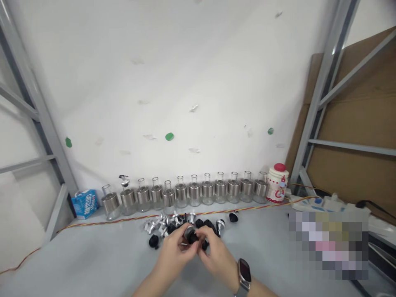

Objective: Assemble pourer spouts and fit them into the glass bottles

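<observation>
Stopper (192,236) sits between left hand (176,247) and right hand (213,249), both grips closed round it over the counter (93,260), presumably for steadiness; loose stoppers (171,228) heaped just beyond, likely for reach.

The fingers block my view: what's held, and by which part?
A black-and-silver bottle stopper, around its sides, between left hand and right hand; exact contact is hidden.

Left hand (177,246), right hand (214,250), close together, fingers curled (182,232)

blue box (85,204) at left, red-lidded white jar (275,186) and brown cardboard (359,117) at right
</observation>
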`<state>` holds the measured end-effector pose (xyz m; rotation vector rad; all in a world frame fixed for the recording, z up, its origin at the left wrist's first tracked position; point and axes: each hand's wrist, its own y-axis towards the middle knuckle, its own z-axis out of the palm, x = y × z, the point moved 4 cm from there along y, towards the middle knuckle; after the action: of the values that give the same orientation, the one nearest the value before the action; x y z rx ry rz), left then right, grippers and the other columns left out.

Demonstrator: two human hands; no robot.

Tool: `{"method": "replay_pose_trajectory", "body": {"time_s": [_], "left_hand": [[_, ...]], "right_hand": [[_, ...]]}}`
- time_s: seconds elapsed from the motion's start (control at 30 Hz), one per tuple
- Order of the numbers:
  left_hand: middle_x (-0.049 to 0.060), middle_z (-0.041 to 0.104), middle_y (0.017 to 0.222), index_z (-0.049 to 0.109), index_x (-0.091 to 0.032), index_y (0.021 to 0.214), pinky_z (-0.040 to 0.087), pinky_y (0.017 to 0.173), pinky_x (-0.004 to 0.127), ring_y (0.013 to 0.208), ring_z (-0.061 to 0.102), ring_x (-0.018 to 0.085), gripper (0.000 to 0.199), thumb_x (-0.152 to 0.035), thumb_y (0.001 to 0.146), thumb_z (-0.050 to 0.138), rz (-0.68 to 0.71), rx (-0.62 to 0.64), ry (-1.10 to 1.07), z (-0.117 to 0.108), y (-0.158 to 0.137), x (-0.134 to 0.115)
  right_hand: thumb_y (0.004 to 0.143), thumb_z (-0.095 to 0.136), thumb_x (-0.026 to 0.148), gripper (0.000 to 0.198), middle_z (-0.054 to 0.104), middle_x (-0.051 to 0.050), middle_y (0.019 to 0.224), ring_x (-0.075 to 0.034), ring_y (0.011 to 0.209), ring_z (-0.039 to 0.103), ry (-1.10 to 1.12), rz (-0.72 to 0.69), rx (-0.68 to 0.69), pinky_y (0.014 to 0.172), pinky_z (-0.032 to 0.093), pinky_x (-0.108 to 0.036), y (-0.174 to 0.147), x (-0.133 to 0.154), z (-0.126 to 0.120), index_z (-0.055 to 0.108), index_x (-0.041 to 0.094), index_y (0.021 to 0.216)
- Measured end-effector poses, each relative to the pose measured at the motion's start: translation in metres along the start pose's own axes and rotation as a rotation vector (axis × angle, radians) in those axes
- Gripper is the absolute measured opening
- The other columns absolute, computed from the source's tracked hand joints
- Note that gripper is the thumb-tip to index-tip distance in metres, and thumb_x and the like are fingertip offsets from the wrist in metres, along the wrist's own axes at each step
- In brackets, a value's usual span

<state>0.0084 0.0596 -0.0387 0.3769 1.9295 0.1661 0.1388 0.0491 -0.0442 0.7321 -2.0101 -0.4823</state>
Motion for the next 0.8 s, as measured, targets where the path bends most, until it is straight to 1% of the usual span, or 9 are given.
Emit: {"method": "replay_pose_trajectory", "body": {"time_s": [0.13,0.33,0.47,0.6,0.8], "left_hand": [[0.005,0.066,0.08,0.056,-0.016,0.107,0.053,0.062,0.022,0.067,0.064,0.017,0.04,-0.026,0.068,0.058,0.026,-0.004,0.068,-0.002,0.001,0.0],[0.005,0.064,0.074,0.058,-0.015,0.108,0.054,0.062,0.022,0.063,0.064,0.016,0.042,-0.027,0.068,0.058,0.078,-0.056,0.143,-0.005,-0.003,-0.007],[0.006,0.065,0.073,0.061,-0.015,0.106,0.054,0.063,0.023,0.062,0.064,0.017,0.042,-0.027,0.066,0.06,0.082,-0.071,0.141,-0.006,-0.005,-0.011],[0.005,0.065,0.071,0.063,-0.017,0.102,0.054,0.06,0.022,0.06,0.064,0.017,0.039,-0.026,0.064,0.062,0.078,-0.084,0.093,-0.007,-0.006,-0.013],[0.004,0.063,0.07,0.061,-0.017,0.107,0.055,0.061,0.023,0.06,0.063,0.016,0.042,-0.029,0.066,0.062,0.114,-0.09,0.113,-0.006,-0.007,-0.01]], "right_hand": [[0.072,0.047,0.005,0.031,0.056,-0.004,0.09,-0.016,0.082,0.055,-0.017,0.048,-0.013,0.074,0.045,-0.028,0.0,-0.001,0.0,0.043,0.02,0.099],[0.073,0.045,0.004,0.026,0.053,-0.003,0.085,-0.015,0.076,0.053,-0.048,-0.041,-0.007,0.071,0.044,-0.028,0.002,0.006,-0.002,0.044,0.02,0.093],[0.073,0.045,0.003,0.027,0.052,-0.003,0.085,-0.015,0.076,0.052,-0.059,-0.074,-0.001,0.07,0.044,-0.028,0.0,0.007,-0.001,0.043,0.021,0.094],[0.073,0.046,0.003,0.03,0.052,-0.003,0.088,-0.015,0.079,0.052,-0.058,-0.112,0.0,0.073,0.044,-0.028,-0.002,0.007,0.0,0.042,0.021,0.096],[0.073,0.046,0.004,0.032,0.053,-0.004,0.089,-0.016,0.079,0.053,-0.057,-0.127,-0.01,0.073,0.045,-0.028,-0.002,0.008,-0.001,0.042,0.02,0.1]]}}
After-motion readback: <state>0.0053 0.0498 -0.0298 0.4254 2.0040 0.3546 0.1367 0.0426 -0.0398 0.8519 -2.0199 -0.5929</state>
